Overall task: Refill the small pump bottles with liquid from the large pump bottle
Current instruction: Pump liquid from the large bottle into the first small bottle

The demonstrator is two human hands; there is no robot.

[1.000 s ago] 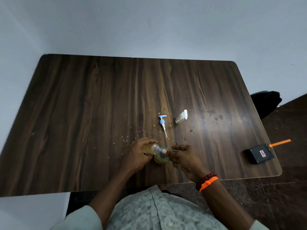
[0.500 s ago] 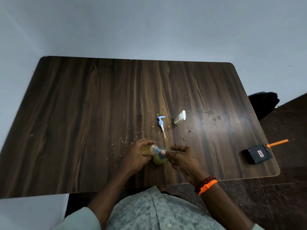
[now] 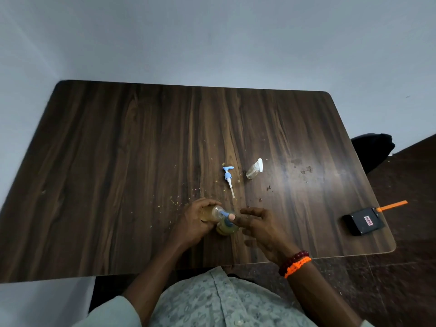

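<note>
The left hand [image 3: 193, 223] gripped the big bottle [image 3: 213, 213], tilted on its side with its blue pump nozzle [image 3: 227, 218] over a small open bottle [image 3: 227, 229] standing near the counter [image 3: 118, 185] front edge. The right hand [image 3: 262, 226] was loose, fingers spread, one fingertip on the pump head, holding nothing. Pumping well probably meant short, full presses with the spout kept right above the mouth and the small bottle steadied against tipping. A loose pump [image 3: 228, 178] and a capped bottle [image 3: 254, 168] lay farther back.
</note>
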